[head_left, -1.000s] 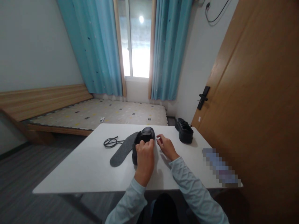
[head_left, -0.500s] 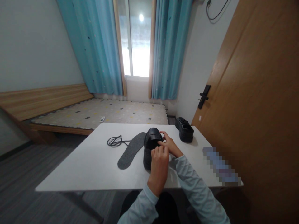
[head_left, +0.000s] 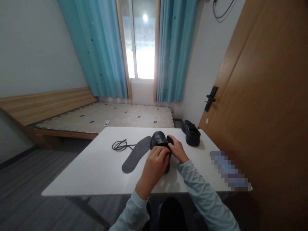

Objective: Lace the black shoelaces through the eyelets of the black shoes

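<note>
A black shoe (head_left: pixel 158 138) stands on the white table (head_left: pixel 96 173) in front of me, its toe pointing away. My left hand (head_left: pixel 154 162) lies across the shoe's opening, fingers bent over it and covering much of the near part. My right hand (head_left: pixel 178 149) grips a dark flap on the shoe's right side, perhaps the tongue, between thumb and fingers. Just left of the shoe lies a grey felt insole (head_left: pixel 136 155). Beside the insole's far end is a loosely coiled black shoelace (head_left: pixel 120 145).
A second black shoe (head_left: pixel 191 133), laced, sits at the table's far right corner. A blurred flat item (head_left: pixel 229 171) lies along the right edge. Beyond the table is a bed (head_left: pixel 134 114) with a small white remote (head_left: pixel 106 123). A wooden door (head_left: pixel 260 96) stands close on the right.
My left hand has shifted left and over the shoe's opening. The shoe has tilted or turned slightly, and a dark flap now shows in my right hand's fingers.
</note>
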Demonstrator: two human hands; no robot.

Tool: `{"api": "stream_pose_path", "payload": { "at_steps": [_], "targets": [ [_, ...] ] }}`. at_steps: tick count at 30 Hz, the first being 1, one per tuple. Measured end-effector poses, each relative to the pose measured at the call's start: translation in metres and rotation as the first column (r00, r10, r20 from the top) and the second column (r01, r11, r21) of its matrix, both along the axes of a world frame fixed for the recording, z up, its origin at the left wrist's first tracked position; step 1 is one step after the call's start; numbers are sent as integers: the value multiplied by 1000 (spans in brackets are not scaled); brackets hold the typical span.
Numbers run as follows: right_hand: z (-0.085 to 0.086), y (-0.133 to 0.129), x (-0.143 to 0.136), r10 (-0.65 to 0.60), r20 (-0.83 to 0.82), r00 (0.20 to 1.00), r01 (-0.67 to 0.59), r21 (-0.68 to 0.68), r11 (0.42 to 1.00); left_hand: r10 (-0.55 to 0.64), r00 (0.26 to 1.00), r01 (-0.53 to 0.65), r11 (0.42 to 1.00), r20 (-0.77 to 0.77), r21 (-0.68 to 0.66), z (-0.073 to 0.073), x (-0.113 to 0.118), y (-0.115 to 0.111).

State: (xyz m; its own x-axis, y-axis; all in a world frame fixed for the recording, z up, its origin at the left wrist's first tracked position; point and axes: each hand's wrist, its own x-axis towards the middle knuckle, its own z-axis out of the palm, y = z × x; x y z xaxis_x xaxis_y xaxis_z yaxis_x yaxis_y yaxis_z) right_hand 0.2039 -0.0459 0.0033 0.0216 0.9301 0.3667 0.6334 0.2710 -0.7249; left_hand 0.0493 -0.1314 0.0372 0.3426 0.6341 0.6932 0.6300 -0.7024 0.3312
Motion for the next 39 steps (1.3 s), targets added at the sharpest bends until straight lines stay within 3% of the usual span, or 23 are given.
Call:
{"api": "stream_pose_path", "payload": {
  "at_steps": [3,7,10,14,21,28,32,36,39],
  "targets": [
    [0,-2,2,-10,-3,1000,10,16,1000,215,977,-214,974,7,-70,13,-23,16],
    [1,-3,3,-22,4,1000,22,15,1000,381,903,-421,875,-197,-240,23,-53,52],
    [2,-4,3,-27,5,1000,27,12,1000,405,853,-501,813,-329,-297,17,-69,84],
    [1,-4,3,-27,-5,1000,28,25,999,382,800,-562,745,-462,-358,-3,-73,120],
    [-5,-1,6,-41,-50,998,45,83,996,338,783,-581,697,-522,-421,-29,-64,149],
    [-3,-3,8,-60,-52,997,64,69,996,313,824,-536,701,-471,-471,-43,-73,165],
    [-1,-6,7,-75,-31,997,77,53,996,298,885,-457,707,-359,-540,-49,-78,173],
    [-1,-6,8,-86,-4,996,87,48,995,303,911,-408,758,-280,-508,-46,-81,175],
    [-2,-4,10,-91,10,996,91,42,995,305,908,-409,793,-287,-451,-31,-82,171]
  ]
}}
